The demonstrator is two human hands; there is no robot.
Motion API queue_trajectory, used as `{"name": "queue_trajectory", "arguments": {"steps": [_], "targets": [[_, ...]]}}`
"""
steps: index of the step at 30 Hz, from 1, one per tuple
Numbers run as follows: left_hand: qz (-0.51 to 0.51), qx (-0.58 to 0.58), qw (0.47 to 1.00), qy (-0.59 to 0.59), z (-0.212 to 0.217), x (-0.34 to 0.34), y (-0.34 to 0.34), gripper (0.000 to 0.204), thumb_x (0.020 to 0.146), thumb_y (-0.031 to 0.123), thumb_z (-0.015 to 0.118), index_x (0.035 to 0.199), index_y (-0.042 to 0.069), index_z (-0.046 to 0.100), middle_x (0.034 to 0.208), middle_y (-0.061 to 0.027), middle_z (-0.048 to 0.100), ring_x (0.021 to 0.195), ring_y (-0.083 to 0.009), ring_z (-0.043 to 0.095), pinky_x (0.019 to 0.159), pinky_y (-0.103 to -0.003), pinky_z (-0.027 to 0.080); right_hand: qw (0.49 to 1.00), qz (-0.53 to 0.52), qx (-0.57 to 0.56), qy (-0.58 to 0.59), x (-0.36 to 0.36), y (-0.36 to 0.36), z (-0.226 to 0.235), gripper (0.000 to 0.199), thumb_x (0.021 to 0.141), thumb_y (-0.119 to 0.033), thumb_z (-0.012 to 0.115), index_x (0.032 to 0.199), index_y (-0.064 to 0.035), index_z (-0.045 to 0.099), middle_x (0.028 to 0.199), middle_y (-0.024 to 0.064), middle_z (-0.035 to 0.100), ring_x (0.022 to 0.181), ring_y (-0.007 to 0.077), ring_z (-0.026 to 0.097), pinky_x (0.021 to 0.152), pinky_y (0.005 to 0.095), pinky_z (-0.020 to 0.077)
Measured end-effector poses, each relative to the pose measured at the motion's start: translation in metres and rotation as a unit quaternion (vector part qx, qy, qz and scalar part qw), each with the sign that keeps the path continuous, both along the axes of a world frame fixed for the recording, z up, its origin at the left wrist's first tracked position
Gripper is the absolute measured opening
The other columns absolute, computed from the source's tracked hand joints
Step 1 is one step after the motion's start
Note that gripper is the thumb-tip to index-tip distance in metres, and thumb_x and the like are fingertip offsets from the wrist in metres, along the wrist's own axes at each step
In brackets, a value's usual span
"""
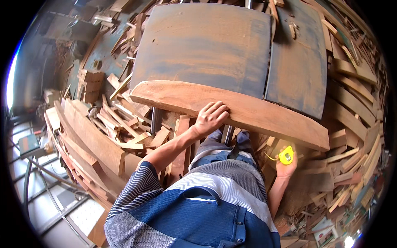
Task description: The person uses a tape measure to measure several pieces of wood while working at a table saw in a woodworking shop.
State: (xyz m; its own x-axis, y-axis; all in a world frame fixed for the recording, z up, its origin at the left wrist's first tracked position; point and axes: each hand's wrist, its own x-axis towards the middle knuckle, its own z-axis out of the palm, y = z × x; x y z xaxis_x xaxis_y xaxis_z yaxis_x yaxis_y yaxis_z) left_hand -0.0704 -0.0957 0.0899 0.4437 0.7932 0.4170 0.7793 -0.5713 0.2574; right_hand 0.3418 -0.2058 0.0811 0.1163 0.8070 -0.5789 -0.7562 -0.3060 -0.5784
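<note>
Wood pieces (347,103) of many lengths are scattered around a wide table (202,45), whose blue-grey top is covered in parts with brownish dust, and by whose right side a narrower panel (297,70) of similar colour is carried. Along the near edge of the table, a long and thick wooden board (264,110) is placed, slightly curved on its far side, with its right end reaching nearer to the person than its left end. Near the middle of this board, its near edge is touched by the left hand (211,118), so that the board is extended to both sides of it; the fingers are seen bent, but the thumb is hidden, and it cannot be told whether the board is really gripped. By the right hand (285,166), a yellow tape measure (286,155) is held with closed fingers, just below the right part of the board. Whether the board is touched by the tape measure cannot be told with certainty. On the left, long boards (93,134) are piled beside smaller offcuts (124,120).
</note>
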Motion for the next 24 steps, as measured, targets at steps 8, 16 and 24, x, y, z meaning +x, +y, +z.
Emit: {"name": "queue_trajectory", "arguments": {"steps": [8, 16, 24], "targets": [[0.018, 0.003, 1.000, -0.021, 0.000, 0.001, -0.004, 0.021, 0.073, 0.015, 0.067, 0.092, 0.008, 0.064, 0.107, -0.0055, 0.067, 0.110, -0.0229, 0.065, 0.089, -0.035, 0.053, 0.998, -0.002, -0.063, 0.006, 0.012, 0.020, -0.011, 0.040, 0.099, -0.042, 0.061, 0.124, -0.0106, 0.063, 0.115, 0.0078, 0.068, 0.098, 0.0219, 0.066, 0.072, 0.0428, 0.0540], [0.031, -0.029, 0.999, -0.021, -0.002, 0.002, -0.003, 0.019, 0.075, 0.017, 0.066, 0.093, 0.009, 0.064, 0.108, -0.0053, 0.066, 0.111, -0.0226, 0.064, 0.090, -0.035, 0.052, 0.997, 0.009, -0.074, -0.005, 0.013, 0.023, -0.014, 0.040, 0.099, -0.043, 0.060, 0.121, -0.0096, 0.064, 0.113, 0.0067, 0.068, 0.099, 0.0211, 0.064, 0.073, 0.0427, 0.0520], [-0.060, -0.084, 0.992, -0.067, -0.011, 0.009, -0.049, 0.028, 0.082, 0.019, 0.064, 0.109, 0.014, 0.065, 0.130, -0.0105, 0.061, 0.134, -0.0336, 0.052, 0.109, -0.055, 0.041, 0.997, 0.013, -0.079, -0.005, 0.010, 0.024, -0.012, 0.042, 0.098, -0.043, 0.062, 0.122, -0.0096, 0.063, 0.114, 0.0073, 0.067, 0.099, 0.0229, 0.064, 0.073, 0.0427, 0.0524]]}}
